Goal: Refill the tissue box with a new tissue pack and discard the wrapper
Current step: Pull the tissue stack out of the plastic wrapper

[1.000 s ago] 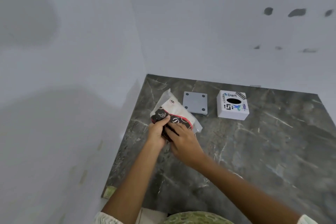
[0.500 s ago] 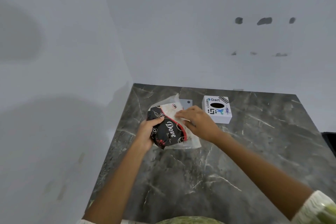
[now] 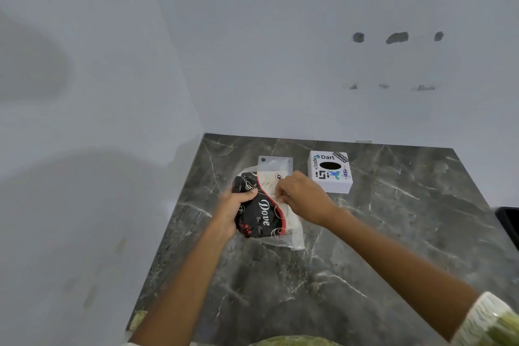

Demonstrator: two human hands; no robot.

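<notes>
Our left hand (image 3: pixel 234 206) clamps the tissue pack (image 3: pixel 262 212) at center-left of the counter (image 3: pixel 393 233), steadying it while our right hand (image 3: pixel 302 196) fingers pinch its wrapper to open it. The tissue box (image 3: pixel 331 174) waits at two o'clock, its base plate (image 3: pixel 273 163) just beside.

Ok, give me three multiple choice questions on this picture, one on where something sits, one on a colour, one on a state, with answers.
1. Where is the tissue box relative to the tissue pack?
A. Farther back, to its right
B. Under it
C. In front of it

2. What colour is the box's body?
A. Red
B. White
C. Green

3. How is the pack held?
A. Lying untouched
B. Left hand only
C. Both hands on it

Answers: 1 A, the box stands beyond the right hand near the wall. 2 B, its sides are white beneath the stickers. 3 C, the left hand grasps the dark side while the right pinches the wrapper.
</notes>
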